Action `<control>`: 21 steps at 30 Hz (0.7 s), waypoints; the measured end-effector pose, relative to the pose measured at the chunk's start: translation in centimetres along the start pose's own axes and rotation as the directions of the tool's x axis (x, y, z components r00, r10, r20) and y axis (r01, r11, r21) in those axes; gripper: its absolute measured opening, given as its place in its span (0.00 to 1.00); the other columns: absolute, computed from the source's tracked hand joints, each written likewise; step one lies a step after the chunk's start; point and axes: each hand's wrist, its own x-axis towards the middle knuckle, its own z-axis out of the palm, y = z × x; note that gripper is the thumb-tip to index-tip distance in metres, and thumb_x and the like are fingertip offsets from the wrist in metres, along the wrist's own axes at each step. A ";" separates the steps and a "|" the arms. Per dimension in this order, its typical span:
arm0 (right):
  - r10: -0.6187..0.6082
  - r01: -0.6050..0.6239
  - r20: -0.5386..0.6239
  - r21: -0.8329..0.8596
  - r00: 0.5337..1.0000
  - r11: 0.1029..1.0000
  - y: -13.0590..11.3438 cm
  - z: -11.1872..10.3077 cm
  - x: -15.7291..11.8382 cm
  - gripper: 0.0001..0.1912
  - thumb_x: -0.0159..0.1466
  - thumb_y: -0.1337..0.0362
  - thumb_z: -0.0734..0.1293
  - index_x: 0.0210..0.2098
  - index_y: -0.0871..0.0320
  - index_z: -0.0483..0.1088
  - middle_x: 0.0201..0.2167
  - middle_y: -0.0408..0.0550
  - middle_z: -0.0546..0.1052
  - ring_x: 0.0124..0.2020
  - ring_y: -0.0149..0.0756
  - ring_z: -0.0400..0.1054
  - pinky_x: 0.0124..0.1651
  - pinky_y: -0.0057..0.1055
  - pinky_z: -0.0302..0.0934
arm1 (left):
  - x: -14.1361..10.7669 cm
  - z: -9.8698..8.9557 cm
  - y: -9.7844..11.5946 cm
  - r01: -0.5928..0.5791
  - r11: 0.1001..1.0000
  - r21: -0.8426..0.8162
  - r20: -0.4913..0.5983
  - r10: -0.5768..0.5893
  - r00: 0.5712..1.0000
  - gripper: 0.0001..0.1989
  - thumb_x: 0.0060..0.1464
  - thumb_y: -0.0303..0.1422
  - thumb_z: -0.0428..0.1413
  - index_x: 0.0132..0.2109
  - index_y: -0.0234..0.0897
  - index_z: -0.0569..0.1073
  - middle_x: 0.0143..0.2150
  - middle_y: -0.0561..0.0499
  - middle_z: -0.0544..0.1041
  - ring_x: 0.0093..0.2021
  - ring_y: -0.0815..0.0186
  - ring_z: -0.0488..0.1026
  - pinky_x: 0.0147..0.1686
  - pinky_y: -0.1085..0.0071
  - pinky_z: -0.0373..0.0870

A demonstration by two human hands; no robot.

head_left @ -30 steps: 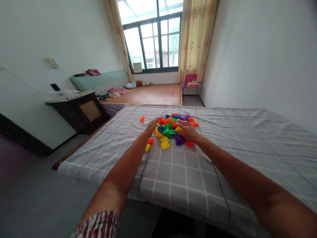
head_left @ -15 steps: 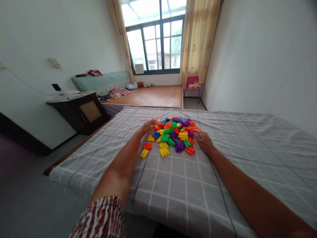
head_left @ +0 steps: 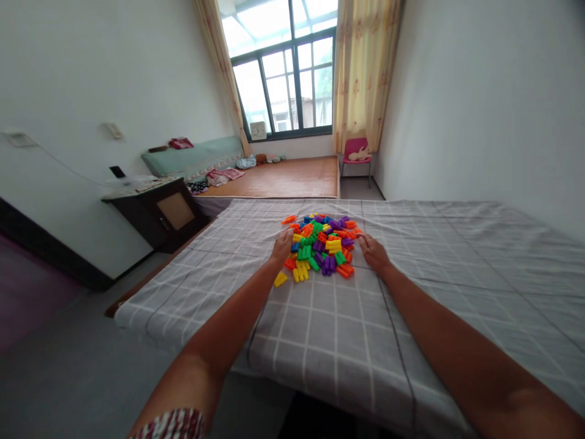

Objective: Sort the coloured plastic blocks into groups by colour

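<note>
A heap of red, orange, yellow, green, blue and purple plastic pieces lies on a grey checked cloth. Against the heap's left side is my left hand, its fingers closed at the pieces; whether it grips one is too small to tell. My right hand touches the right side, fingertips pinched at an orange piece or beside it. One orange piece sits just beyond my left hand, and a yellow piece lies nearer, below that hand.
Past the cloth-covered table stands a bed with clothes on its left. A dark cabinet is at the left. A pink chair holding a plush toy stands beneath the curtain at the back right.
My left hand has moved nearer and inward along the heap's left side, and the pieces there sit closer in. The view has tilted slightly. My right hand stays beside the heap.
</note>
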 end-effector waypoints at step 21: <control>0.056 -0.057 0.008 0.097 0.998 0.994 -0.3 -1.0 -1.1 0.15 0.61 0.63 0.60 0.45 0.55 0.72 0.44 0.48 0.78 0.44 0.37 0.72 0.50 0.35 0.65 | 2.7 -3.4 -6.6 0.188 0.980 -0.061 -0.028 -0.190 0.981 0.15 0.53 0.30 0.49 0.46 0.32 0.74 0.38 0.45 0.79 0.30 0.67 0.75 0.25 0.75 0.68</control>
